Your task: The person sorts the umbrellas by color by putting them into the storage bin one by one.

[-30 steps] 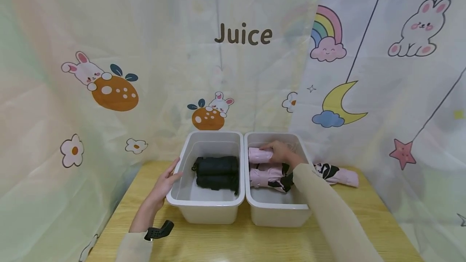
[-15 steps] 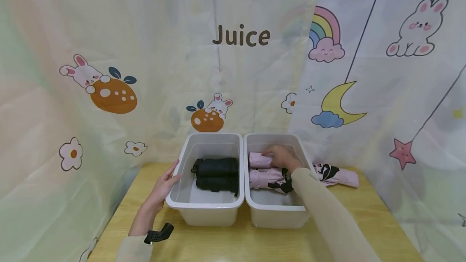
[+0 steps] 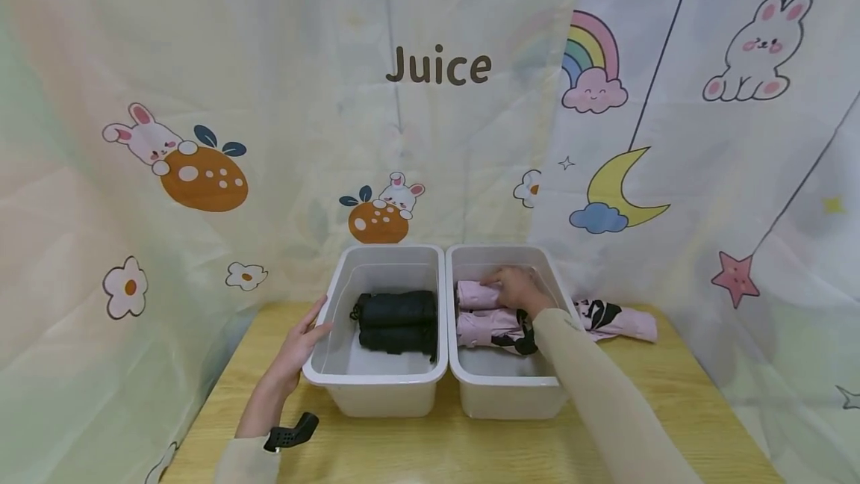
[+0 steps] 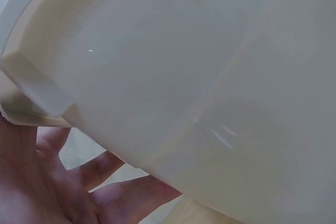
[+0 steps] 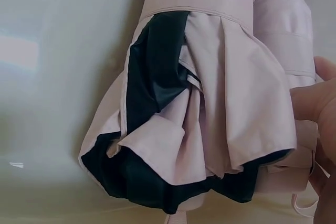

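My right hand (image 3: 519,290) reaches into the right bin (image 3: 502,382) and grips a rolled pink umbrella (image 3: 475,295) along the back; its curled fingers are partly hidden. In front of that lies a second pink umbrella (image 5: 220,93), its loose folds showing a black inner side. My left hand (image 3: 301,340) rests at the left rim of the left bin (image 3: 376,379). The left wrist view shows fingers (image 4: 131,192) stretched against the bin's outer wall. Two black rolled bundles (image 3: 396,323) lie side by side inside that bin.
Both pale plastic bins stand next to each other on a wooden table (image 3: 376,450). Another pink-and-black umbrella (image 3: 621,321) lies on the table right of the bins. A printed curtain (image 3: 282,133) hangs behind. A black strap device (image 3: 290,433) sits on my left wrist.
My right hand has lowered the back pink umbrella slightly into the right bin, then stayed there. The left hand keeps its place at the rim. The head view has shifted a little.
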The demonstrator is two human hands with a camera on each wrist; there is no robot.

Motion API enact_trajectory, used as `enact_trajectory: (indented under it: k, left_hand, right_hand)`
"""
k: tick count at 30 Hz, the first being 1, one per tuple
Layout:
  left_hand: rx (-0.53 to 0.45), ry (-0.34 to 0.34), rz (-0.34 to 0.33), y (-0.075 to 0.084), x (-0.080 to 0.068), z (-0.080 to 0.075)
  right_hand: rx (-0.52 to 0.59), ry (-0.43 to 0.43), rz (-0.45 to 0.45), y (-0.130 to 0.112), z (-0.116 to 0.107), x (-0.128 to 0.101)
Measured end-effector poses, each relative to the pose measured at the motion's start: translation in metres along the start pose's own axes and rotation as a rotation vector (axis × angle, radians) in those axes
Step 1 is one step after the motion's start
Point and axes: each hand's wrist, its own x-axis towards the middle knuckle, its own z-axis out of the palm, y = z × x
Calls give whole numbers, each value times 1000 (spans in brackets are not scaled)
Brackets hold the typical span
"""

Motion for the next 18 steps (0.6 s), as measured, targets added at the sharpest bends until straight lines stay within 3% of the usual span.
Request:
enact_trajectory:
  k: [6,10,15,18]
  left_hand:
    - [5,14,2,-8,1,-4]
    - [7,21,8,-6,3,-2]
    - [-2,13,4,-5,4,-2]
    - [8,5,-6,-5,3,-3]
  right_hand:
    - [6,-19,7,0,4,3]
    - [13,-71,-20,-2,-6,2]
    - [93,-191,-10,-9,-53,3]
    - [121,-110,-32,-8,-92,-1]
